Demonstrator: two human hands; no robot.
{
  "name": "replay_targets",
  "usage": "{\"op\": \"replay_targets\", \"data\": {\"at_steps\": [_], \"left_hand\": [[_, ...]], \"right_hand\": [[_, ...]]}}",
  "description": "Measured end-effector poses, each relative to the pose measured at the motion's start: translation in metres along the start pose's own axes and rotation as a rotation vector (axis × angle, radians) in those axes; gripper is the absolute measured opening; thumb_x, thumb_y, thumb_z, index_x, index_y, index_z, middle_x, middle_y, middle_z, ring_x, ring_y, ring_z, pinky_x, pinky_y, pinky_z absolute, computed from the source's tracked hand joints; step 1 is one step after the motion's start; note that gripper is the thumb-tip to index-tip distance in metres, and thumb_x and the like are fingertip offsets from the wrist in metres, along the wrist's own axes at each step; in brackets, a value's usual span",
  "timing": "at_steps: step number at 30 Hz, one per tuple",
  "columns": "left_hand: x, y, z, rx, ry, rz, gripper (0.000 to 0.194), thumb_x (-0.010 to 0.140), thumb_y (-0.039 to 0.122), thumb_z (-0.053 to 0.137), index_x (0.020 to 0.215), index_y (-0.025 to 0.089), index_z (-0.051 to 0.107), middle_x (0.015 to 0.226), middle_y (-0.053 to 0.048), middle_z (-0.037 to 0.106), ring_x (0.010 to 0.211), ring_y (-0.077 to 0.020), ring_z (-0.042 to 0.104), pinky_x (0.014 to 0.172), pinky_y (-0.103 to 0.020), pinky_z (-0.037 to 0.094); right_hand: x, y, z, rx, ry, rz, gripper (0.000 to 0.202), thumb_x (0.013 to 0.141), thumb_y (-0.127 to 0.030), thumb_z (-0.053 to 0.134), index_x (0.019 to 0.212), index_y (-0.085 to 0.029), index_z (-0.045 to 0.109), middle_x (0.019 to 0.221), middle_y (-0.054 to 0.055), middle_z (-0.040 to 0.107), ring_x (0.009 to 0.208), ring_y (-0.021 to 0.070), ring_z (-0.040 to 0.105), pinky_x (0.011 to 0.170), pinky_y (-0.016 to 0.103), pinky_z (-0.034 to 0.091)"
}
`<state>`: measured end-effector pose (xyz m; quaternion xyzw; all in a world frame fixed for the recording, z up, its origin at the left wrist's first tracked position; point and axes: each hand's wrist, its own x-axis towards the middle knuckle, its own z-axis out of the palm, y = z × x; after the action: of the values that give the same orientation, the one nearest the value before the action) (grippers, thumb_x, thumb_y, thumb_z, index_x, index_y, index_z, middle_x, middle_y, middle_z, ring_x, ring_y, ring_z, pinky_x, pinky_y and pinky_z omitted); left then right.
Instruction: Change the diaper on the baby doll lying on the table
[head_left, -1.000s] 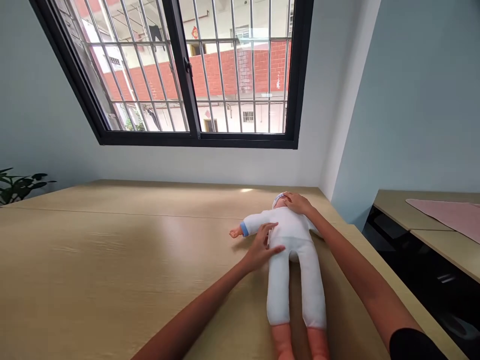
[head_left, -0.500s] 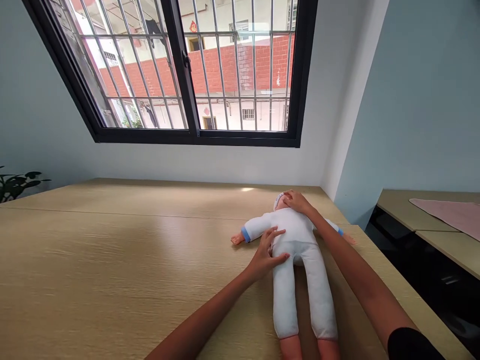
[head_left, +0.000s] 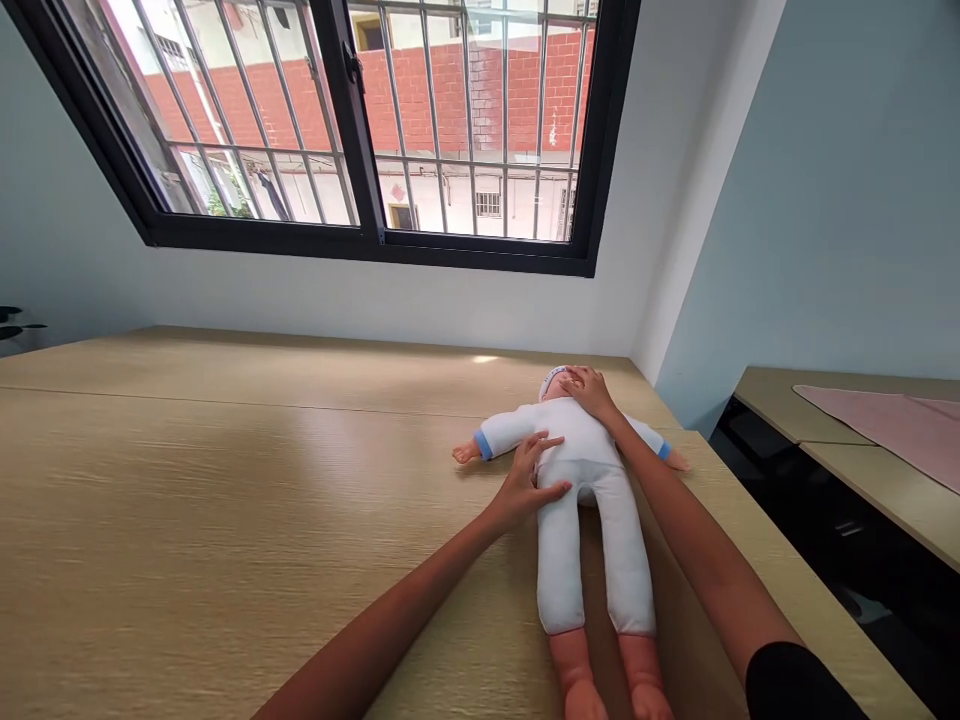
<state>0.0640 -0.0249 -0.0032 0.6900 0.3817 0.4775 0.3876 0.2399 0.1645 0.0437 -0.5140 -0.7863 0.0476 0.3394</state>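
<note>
A baby doll [head_left: 577,440] lies on its back on the wooden table, arms spread and legs toward me, in a white suit with blue cuffs and a white cap. My left hand [head_left: 529,480] rests against the doll's waist on the left side, thumb and fingers spread apart over the cloth. Up at the doll's head, my right hand [head_left: 590,390] has its fingers curled over the lower face, covering much of it. The right forearm passes across the doll's arm on that side. Bare feet show at the bottom edge.
The doll lies near the right edge of the wooden table [head_left: 262,500]. Beyond a dark gap stands another table [head_left: 780,405] with a pink cloth [head_left: 885,420] on it. A barred window [head_left: 375,245] is in the wall behind. Plant leaves [head_left: 15,325] show at far left.
My view has tilted down and shifted slightly, so more of the doll's feet shows. Both hands keep about the same places on the doll.
</note>
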Motion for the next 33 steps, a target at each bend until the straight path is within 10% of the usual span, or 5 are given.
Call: {"op": "replay_targets", "data": {"at_steps": [8, 14, 19, 33], "left_hand": [[0.0, 0.002, 0.001, 0.052, 0.024, 0.072, 0.057, 0.078, 0.043, 0.073, 0.13, 0.029, 0.057, 0.146, -0.01, 0.04, 0.133, -0.0315, 0.042, 0.106, -0.046, 0.044], [-0.003, 0.004, 0.004, 0.142, 0.128, 0.092, 0.05, 0.08, 0.048, 0.07, 0.121, 0.022, 0.062, 0.121, -0.009, 0.055, 0.105, -0.0259, 0.056, 0.087, -0.035, 0.051], [0.002, 0.004, 0.007, 0.236, 0.191, 0.119, 0.037, 0.08, 0.043, 0.067, 0.11, 0.022, 0.064, 0.097, -0.003, 0.054, 0.081, -0.016, 0.054, 0.077, -0.031, 0.049], [0.012, 0.012, 0.01, 0.269, 0.3, 0.093, 0.031, 0.087, 0.05, 0.056, 0.08, 0.021, 0.059, 0.079, -0.002, 0.061, 0.074, -0.0177, 0.056, 0.071, -0.032, 0.047]], "right_hand": [[-0.036, 0.0, -0.009, 0.078, 0.054, 0.107, 0.062, 0.094, -0.052, 0.046, 0.143, -0.014, 0.044, 0.144, 0.017, 0.049, 0.137, 0.0274, 0.04, 0.115, 0.043, 0.03], [-0.13, 0.009, -0.042, 0.286, -0.211, 0.054, 0.078, 0.094, -0.066, 0.032, 0.15, -0.011, 0.036, 0.158, 0.016, 0.03, 0.148, 0.0263, 0.024, 0.123, 0.044, 0.016], [-0.196, 0.005, -0.065, 0.537, -0.248, 0.058, 0.077, 0.085, -0.062, 0.058, 0.15, -0.027, 0.039, 0.159, 0.007, 0.03, 0.144, 0.0294, 0.033, 0.115, 0.045, 0.035], [-0.206, 0.002, -0.052, 0.58, 0.167, 0.001, 0.032, 0.091, -0.045, 0.053, 0.103, -0.019, 0.068, 0.111, 0.011, 0.069, 0.105, 0.0228, 0.063, 0.088, 0.037, 0.053]]}}
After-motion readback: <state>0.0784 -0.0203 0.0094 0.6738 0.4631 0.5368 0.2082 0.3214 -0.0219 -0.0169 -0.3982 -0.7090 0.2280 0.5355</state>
